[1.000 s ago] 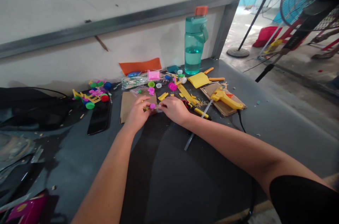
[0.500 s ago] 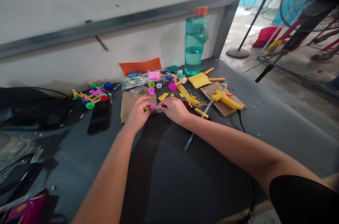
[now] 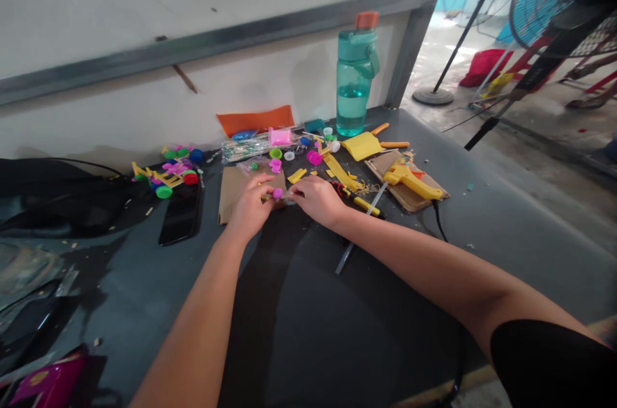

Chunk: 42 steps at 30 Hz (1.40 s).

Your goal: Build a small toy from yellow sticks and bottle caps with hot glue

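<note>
Together, hands [image 3: 284, 199] around purple piece [image 3: 277, 193]

Small purple piece [image 3: 277, 193], rounded, between the hands [image 3: 251, 204], finer details unclear

No readable text, brands or numbers anywhere tbh. Yellowish patch on magenta item [image 3: 51, 377], bottom left, too blurry to tell if it's logo or just pattern. Pale marks on black fan column [image 3: 537, 74] way too small to make out, sorry folks.
</note>
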Motion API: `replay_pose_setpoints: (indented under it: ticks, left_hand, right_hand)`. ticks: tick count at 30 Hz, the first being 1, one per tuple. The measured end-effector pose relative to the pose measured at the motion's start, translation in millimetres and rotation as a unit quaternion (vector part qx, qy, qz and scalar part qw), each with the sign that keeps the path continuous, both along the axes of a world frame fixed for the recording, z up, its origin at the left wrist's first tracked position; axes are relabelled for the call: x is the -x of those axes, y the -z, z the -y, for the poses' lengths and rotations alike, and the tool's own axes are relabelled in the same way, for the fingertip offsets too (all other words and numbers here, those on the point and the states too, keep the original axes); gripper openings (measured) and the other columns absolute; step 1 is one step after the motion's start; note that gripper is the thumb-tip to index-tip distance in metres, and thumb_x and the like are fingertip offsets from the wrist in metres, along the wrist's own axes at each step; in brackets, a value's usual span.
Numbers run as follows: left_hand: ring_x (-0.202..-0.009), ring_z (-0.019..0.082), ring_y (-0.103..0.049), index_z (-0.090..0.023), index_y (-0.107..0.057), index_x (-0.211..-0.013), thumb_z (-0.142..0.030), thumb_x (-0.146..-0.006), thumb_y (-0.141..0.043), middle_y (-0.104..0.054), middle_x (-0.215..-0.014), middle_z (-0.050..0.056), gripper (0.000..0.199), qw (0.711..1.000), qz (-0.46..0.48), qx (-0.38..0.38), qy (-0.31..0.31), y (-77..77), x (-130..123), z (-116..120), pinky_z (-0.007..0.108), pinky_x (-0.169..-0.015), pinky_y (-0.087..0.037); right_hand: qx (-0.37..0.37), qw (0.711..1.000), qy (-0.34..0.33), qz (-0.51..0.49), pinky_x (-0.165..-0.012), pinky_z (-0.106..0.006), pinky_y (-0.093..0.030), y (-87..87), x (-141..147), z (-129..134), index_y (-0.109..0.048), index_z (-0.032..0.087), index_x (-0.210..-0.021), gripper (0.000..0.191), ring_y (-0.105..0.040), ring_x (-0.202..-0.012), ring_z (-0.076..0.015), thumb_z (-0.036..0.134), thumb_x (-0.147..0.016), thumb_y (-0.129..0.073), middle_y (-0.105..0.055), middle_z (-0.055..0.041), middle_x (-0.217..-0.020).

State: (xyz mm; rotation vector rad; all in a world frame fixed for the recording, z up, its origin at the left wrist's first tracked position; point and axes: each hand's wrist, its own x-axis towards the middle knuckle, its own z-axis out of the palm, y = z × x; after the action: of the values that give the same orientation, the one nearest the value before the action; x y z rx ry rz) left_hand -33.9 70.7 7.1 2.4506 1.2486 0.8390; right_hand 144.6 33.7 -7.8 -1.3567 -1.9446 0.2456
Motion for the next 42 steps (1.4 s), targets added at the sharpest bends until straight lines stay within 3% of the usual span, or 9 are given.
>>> replay_pose_setpoints:
  ticks: [18, 26, 31, 42]
  left_hand:
    - [-0.111, 0.023, -0.053, -0.019, -0.066, -0.079, -0.033, -0.077, -0.058, -0.059, -0.117, 0.008, 0.017, 0.998, 0.052, 0.028, -0.012, -11.6, 0, 4, 0.040, -0.098, -0.040]
    - [-0.109, 0.023, -0.055, -0.019, -0.067, -0.079, -0.037, -0.075, -0.060, -0.060, -0.116, 0.007, 0.019, 0.995, 0.079, 0.055, -0.013, -17.7, 1, 6, 0.039, -0.096, -0.043]
    - [-0.107, 0.025, -0.056, -0.019, -0.067, -0.078, -0.039, -0.073, -0.063, -0.060, -0.116, 0.008, 0.020, 0.990, 0.116, 0.079, -0.016, -21.3, 2, 6, 0.040, -0.091, -0.046]
    - [-0.109, 0.025, -0.055, -0.020, -0.068, -0.082, -0.038, -0.073, -0.064, -0.060, -0.117, 0.008, 0.020, 0.983, 0.156, 0.098, 0.008, -20.6, 5, 6, 0.041, -0.093, -0.046]
  right_hand:
    - [-0.065, 0.996, 0.003, -0.060, -0.072, -0.027, -0.044, -8.1, -3, 4, -0.068, 0.018, -0.086, 0.010, -0.058, -0.074, -0.0155, 0.022, -0.079, -0.063, -0.065, -0.0045, -0.078]
    - [-0.064, 0.996, 0.008, -0.061, -0.076, -0.028, -0.044, -16.0, -4, 6, -0.063, 0.018, -0.103, 0.027, -0.057, -0.083, -0.0177, 0.023, -0.076, -0.065, -0.063, -0.0050, -0.083]
    - [-0.030, 0.998, 0.031, -0.045, -0.076, -0.029, -0.044, -26.1, -5, 8, -0.061, 0.018, -0.105, 0.034, -0.056, -0.084, -0.0184, 0.027, -0.073, -0.066, -0.062, -0.0052, -0.085]
    - [0.090, 0.989, -0.036, -0.108, -0.066, -0.024, -0.045, -30.8, -10, 2, -0.063, 0.020, -0.096, 0.023, -0.061, -0.076, -0.0137, 0.026, -0.074, -0.064, -0.067, -0.0011, -0.085]
